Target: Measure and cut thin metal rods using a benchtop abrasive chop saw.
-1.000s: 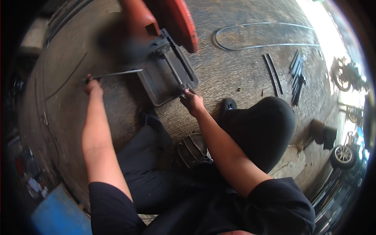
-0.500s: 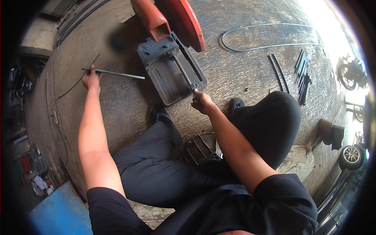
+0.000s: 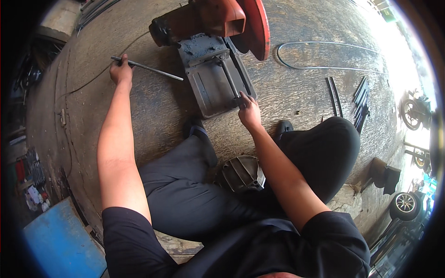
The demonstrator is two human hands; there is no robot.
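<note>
A chop saw with a grey metal base (image 3: 204, 92) stands on the floor ahead of me, its red blade guard (image 3: 261, 28) and orange-red motor housing (image 3: 199, 23) raised over the far end. My left hand (image 3: 121, 72) is closed around a thin metal rod (image 3: 160, 72), held left of the base. The rod's free end points at the base's left side, apart from it. At the base's near right corner, the fingers of my right hand (image 3: 250, 112) close on the end handle of the clamp screw (image 3: 230, 76). The hand partly hides that handle.
A bent metal rod (image 3: 320, 43) lies at far right, with two dark strips (image 3: 334, 97) and a bundle of short rods (image 3: 360, 95) nearer. A ribbed metal part (image 3: 240, 173) sits between my legs. A cable (image 3: 99, 78) runs leftward; a blue panel (image 3: 65, 238) is lower left.
The whole view has shifted, placing the saw farther right and higher. My right hand's fingers have changed position around the clamp handle. The rod stays in my left hand.
</note>
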